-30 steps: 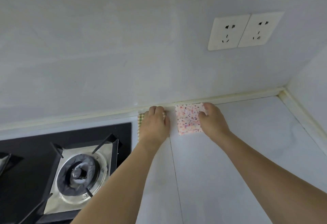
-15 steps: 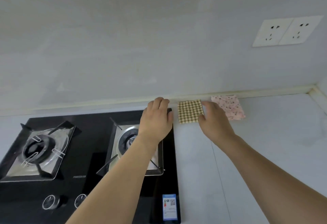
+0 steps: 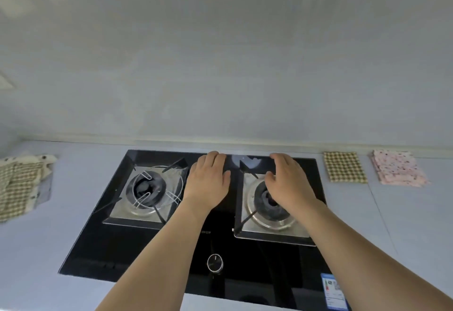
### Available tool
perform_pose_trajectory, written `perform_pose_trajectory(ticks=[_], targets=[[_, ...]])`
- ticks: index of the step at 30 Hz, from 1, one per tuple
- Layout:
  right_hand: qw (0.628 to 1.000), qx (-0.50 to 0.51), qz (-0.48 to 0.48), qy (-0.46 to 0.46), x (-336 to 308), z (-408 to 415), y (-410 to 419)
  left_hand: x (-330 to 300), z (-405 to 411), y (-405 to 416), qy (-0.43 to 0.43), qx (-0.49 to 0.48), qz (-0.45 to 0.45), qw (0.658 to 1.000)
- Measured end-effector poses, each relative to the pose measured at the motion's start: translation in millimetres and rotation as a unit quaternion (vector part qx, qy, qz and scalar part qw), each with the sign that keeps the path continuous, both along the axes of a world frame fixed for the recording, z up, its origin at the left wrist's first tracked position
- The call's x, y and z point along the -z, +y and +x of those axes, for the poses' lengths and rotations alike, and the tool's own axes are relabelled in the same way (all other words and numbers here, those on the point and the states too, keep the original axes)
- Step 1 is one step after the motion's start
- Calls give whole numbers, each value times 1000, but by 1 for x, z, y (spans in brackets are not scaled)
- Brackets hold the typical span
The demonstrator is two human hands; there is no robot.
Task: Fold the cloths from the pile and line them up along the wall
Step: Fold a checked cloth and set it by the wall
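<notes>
while both hands hang over the black gas hob [image 3: 171, 244] set into the desk [image 3: 416, 224], neither holds anything: the left hand [image 3: 208, 183] is spread flat with straight fingers above the strip between the two burners, and the right hand [image 3: 289, 185] hovers over the right burner [image 3: 269, 202] with its grip loose, fingers relaxed and apart. along the desk's back edge, where it meets the wall [image 3: 220, 65], two folded cloths lie flat on the right stretch: a brown checked cloth [image 3: 344, 167] just beside the hob's right edge, and a pink speckled cloth [image 3: 398, 167] to its right, a narrow gap of bare desk between them. both sit close to the wall strip. at the desk's left edge lies the unfolded pile [image 3: 19, 183], checked and spotted fabric rumpled together, well apart from the hob. bare desk runs between the pile and the hob's left edge, and along the back edge behind the hob.
</notes>
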State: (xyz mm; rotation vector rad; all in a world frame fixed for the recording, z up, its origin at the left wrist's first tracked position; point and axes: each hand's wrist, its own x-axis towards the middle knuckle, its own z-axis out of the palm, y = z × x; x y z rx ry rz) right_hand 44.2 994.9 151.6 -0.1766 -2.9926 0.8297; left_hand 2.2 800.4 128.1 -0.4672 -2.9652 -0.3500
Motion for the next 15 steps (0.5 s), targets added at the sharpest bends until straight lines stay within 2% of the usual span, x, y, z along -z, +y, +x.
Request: perform_pose_trajectory(ticks=[2, 7, 10, 15], targets=[[1000, -21, 2, -2, 0, -11, -26, -1, 0, -24, -2, -30, 20, 999], [999, -48, 19, 3, -8, -35, -106, -9, -17, -99, 13, -14, 8, 1000], [998, -53, 20, 0, -12, -53, -160, -9, -41, -154, 9, -38, 29, 999], [998, -55, 19, -8, -18, -75, -248, -13, -72, -235, -1, -27, 47, 999]])
